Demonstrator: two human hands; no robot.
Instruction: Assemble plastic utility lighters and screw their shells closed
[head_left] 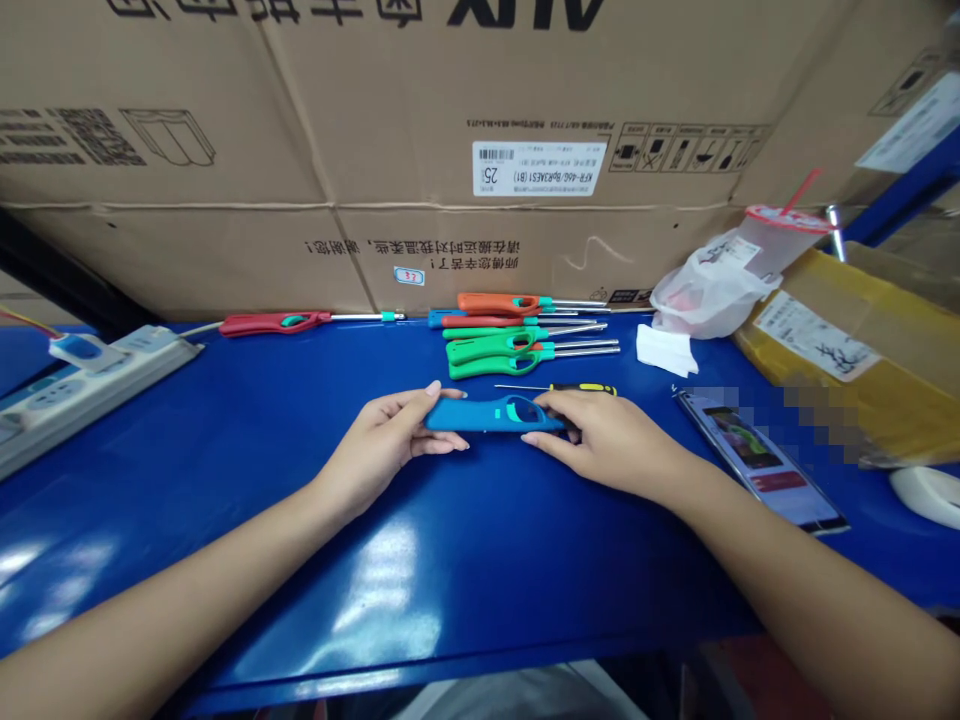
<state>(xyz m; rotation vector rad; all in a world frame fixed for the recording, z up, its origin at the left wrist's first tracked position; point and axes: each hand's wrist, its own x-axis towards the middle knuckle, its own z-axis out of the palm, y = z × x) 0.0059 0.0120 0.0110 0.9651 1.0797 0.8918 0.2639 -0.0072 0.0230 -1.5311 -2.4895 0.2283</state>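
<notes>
cardboard (pixel 187 260) printed with upside-down lettering stands upright behind a glossy blue table (pixel 525 570), whose surface throws back pale streaks of light. over the middle of it, between 2 bare hands, is a blue lighter (pixel 472 413) lying roughly level and crosswise. its body is a plain medium blue, smooth, with a blunt left end; a small turquoise switch (pixel 497 412) sits on its side, and further right an oval loop frames a turquoise trigger (pixel 513 411). how its right end is finished cannot be told, as fingers cover it. the left hand (pixel 384 428) holds the blunt end, thumb on top and the other fingers curled below. the right hand (pixel 604 435) is closed around the opposite end, its thumb on the near side. just beyond, a yellow and black screwdriver (pixel 585 389) lies on the table, and behind that a pile of lighters (pixel 491 345) in orange, red, blue and green. near the right forearm rests a phone (pixel 780 475) with its screen lit.
</notes>
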